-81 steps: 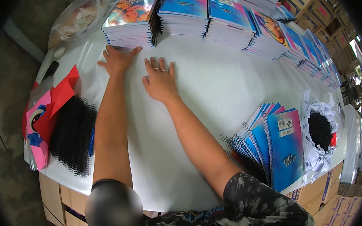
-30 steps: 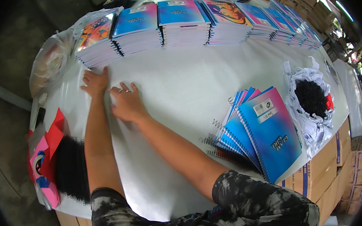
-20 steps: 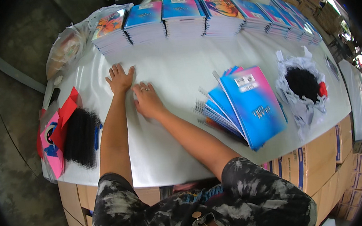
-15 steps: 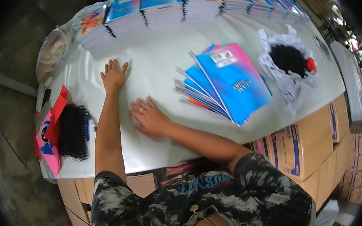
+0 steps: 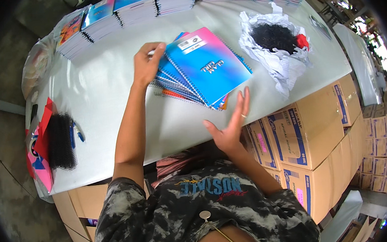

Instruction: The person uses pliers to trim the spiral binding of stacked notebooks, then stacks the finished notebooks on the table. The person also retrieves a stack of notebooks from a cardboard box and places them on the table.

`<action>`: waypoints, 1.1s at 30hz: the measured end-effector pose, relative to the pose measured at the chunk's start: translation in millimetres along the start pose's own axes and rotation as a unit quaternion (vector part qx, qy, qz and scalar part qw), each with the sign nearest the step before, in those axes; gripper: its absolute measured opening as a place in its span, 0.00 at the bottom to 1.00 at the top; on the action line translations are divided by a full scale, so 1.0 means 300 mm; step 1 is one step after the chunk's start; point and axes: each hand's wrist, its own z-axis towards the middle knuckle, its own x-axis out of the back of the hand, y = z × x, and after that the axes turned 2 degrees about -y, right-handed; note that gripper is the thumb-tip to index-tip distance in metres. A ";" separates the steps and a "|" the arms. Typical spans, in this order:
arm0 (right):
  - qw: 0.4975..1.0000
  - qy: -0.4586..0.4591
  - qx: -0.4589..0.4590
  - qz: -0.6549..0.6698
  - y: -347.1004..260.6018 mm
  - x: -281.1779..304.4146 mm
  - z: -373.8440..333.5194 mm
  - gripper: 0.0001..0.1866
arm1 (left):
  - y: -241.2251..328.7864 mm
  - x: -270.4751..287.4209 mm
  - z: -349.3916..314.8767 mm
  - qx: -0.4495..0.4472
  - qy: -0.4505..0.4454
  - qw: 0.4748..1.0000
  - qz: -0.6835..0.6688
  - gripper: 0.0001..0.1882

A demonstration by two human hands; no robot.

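A fanned pile of spiral notebooks (image 5: 200, 68) with blue and pink covers lies on the white table (image 5: 108, 82). My left hand (image 5: 147, 63) grips the far left corner of that pile, fingers curled over its edge. My right hand (image 5: 231, 127) hovers flat with fingers spread just in front of the pile's near edge, holding nothing. Whether it touches the table I cannot tell.
Stacks of colourful notebooks (image 5: 116, 11) line the far edge. A crumpled white paper with black coils and a red piece (image 5: 276, 41) lies right of the pile. Black spiral bindings on red and pink sheets (image 5: 54, 141) sit at the left. Cardboard boxes (image 5: 303, 130) stand below the table.
Both hands left the bare white sheet at the left. The left hand has taken hold of the notebook pile's corner, and the right hand has lifted beside its near edge.
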 end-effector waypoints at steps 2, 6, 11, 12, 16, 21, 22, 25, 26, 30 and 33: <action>0.996 -0.016 -0.052 0.072 0.045 -0.043 0.019 0.55 | -0.004 -0.005 -0.028 0.077 0.003 0.997 0.010 0.17; 0.998 0.037 -0.028 0.036 0.099 -0.089 0.026 0.53 | -0.087 -0.025 -0.138 -0.042 0.120 0.990 -0.058 0.13; 0.974 0.095 -0.083 0.188 0.142 -0.130 0.057 0.45 | -0.032 -0.064 -0.152 -0.023 0.153 0.981 -0.117 0.13; 0.975 0.100 -0.077 0.182 0.148 -0.135 0.057 0.44 | -0.038 -0.062 -0.150 -0.014 0.147 0.983 -0.109 0.14; 0.969 0.097 -0.087 0.212 0.167 -0.121 0.062 0.41 | -0.081 -0.030 -0.151 0.016 0.171 0.978 -0.117 0.15; 0.975 0.103 -0.059 0.185 0.200 -0.137 0.047 0.40 | -0.013 -0.083 -0.140 -0.064 0.210 0.967 -0.128 0.17; 0.981 0.109 -0.058 0.152 0.195 -0.142 0.046 0.38 | -0.019 -0.075 -0.140 -0.051 0.196 0.970 -0.133 0.17; 0.982 0.132 -0.061 0.117 0.177 -0.156 0.046 0.38 | -0.027 -0.044 -0.131 -0.023 0.192 0.970 -0.150 0.18; 0.976 0.144 -0.069 0.150 0.173 -0.173 0.042 0.40 | -0.032 -0.041 -0.133 -0.028 0.190 0.971 -0.145 0.18; 0.972 0.170 -0.070 0.146 0.190 -0.205 0.028 0.42 | -0.066 -0.104 -0.179 -0.018 0.262 0.958 -0.111 0.27; 0.970 0.135 -0.093 0.178 0.159 -0.192 0.069 0.39 | -0.119 -0.121 -0.210 0.093 0.234 0.944 -0.212 0.26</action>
